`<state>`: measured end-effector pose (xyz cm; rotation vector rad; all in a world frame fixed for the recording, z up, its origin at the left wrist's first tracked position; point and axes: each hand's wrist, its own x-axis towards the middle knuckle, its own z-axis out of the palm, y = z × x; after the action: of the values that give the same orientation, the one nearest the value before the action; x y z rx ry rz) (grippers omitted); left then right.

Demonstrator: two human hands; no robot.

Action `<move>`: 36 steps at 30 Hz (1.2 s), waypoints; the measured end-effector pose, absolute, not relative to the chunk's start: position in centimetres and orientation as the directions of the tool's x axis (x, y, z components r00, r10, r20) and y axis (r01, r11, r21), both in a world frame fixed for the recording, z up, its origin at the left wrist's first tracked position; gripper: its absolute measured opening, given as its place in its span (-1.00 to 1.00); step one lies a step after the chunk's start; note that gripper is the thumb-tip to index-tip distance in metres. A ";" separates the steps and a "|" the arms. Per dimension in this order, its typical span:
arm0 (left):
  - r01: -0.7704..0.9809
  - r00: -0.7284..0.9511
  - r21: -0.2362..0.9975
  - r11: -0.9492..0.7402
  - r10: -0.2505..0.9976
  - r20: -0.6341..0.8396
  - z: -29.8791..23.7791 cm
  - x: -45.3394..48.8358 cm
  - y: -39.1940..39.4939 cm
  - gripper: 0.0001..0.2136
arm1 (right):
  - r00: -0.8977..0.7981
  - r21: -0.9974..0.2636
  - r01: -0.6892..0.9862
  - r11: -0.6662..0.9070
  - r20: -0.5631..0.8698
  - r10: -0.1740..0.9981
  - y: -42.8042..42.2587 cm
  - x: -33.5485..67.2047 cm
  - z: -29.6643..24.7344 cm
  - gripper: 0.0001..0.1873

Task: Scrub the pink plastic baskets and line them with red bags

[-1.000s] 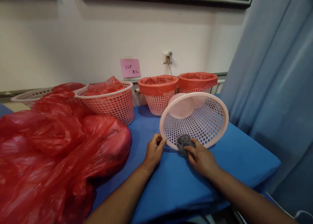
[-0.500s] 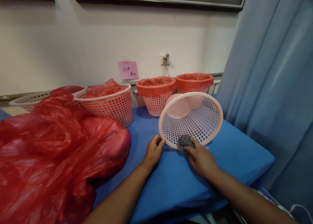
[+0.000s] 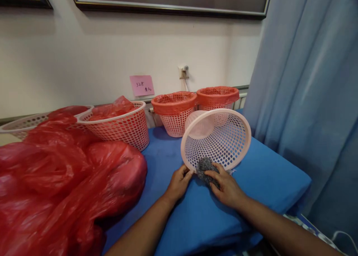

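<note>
A pink perforated plastic basket (image 3: 220, 136) lies tipped on its side on the blue padded surface (image 3: 260, 181), its mouth facing me. My left hand (image 3: 179, 183) grips the lower left of its rim, fingers curled. My right hand (image 3: 226, 187) is closed on a grey steel-wool scrubber (image 3: 204, 167), which presses against the basket's lower rim.
A heap of red plastic bags (image 3: 61, 177) fills the left. Behind it stand wide pink baskets (image 3: 123, 123) with red bags in them. Two smaller baskets lined with red bags (image 3: 175, 112) stand by the wall. A blue curtain (image 3: 304, 81) hangs at right.
The view has shifted right and down. My right hand with the scrubber has slid left along the basket's lower rim, nearer my left hand. The basket stays tipped in place.
</note>
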<state>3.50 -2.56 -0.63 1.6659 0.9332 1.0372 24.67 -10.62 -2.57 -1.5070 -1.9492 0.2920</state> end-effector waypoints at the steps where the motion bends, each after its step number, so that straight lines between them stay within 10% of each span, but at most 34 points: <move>1: 0.126 0.315 0.950 -0.285 0.920 0.234 -0.2 3.1 -2.4 -0.73 | -0.099 -0.515 0.813 0.271 0.336 0.937 -10.5 25.6 -2.3 -0.46; 7: 0.128 0.225 0.944 -0.304 0.936 0.271 1.1 2.5 -2.4 -0.74 | 0.132 -0.384 0.923 0.001 0.321 0.938 -9.7 29.6 -1.5 -0.51; 15: 0.123 0.453 0.962 -0.245 0.876 0.166 -1.3 4.0 -3.0 -0.80 | -0.170 -0.541 0.754 0.374 0.389 0.905 -11.8 23.2 -2.2 -0.43; 23: 0.117 0.267 0.951 -0.285 0.932 0.247 0.8 3.0 -2.5 -0.81 | 0.131 -0.350 0.936 -0.024 0.286 0.949 -12.0 30.3 -1.1 -0.48; 32: 0.112 0.373 0.955 -0.274 0.902 0.215 -0.7 4.8 -3.4 -0.80 | -0.157 -0.428 0.854 0.297 0.332 0.930 -13.0 24.9 -2.1 -0.40; 36: 0.123 0.221 0.943 -0.310 0.935 0.278 0.4 3.6 -2.7 -0.77 | 0.010 -0.384 0.917 0.112 0.301 0.953 -12.2 28.1 -1.4 -0.45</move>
<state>3.56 -2.75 0.40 1.6363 1.0096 1.1882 28.06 -12.22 -1.45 -1.8124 -1.9133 0.1004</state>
